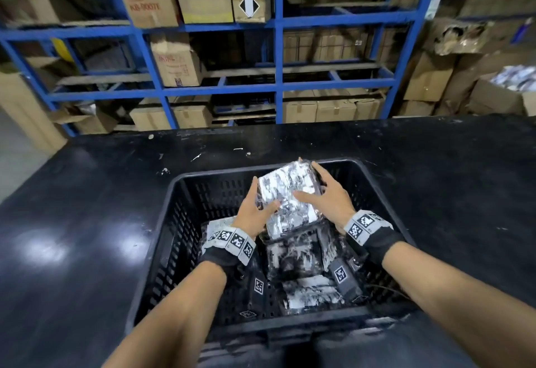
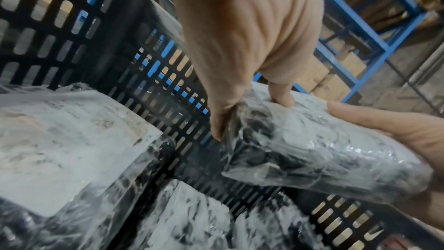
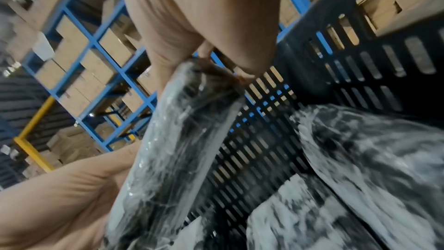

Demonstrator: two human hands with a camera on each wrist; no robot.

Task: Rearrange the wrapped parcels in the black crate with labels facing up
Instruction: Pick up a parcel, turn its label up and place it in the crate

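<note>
1. A black crate [image 1: 174,222] sits at the worktop's [image 1: 87,208] near edge
2. Both hands hold one wrapped parcel [image 1: 287,196] tilted above the crate's far side
3. The left hand [image 1: 255,213] grips its left edge, the right hand [image 1: 327,196] its right edge
4. More parcels [image 1: 295,260] lie inside the crate

bare forearms, black wrist straps [image 1: 377,244], grey bands with black-and-white square markers [image 1: 232,241], black tagged camera units [image 1: 343,279] under both wrists, lower frame
</note>
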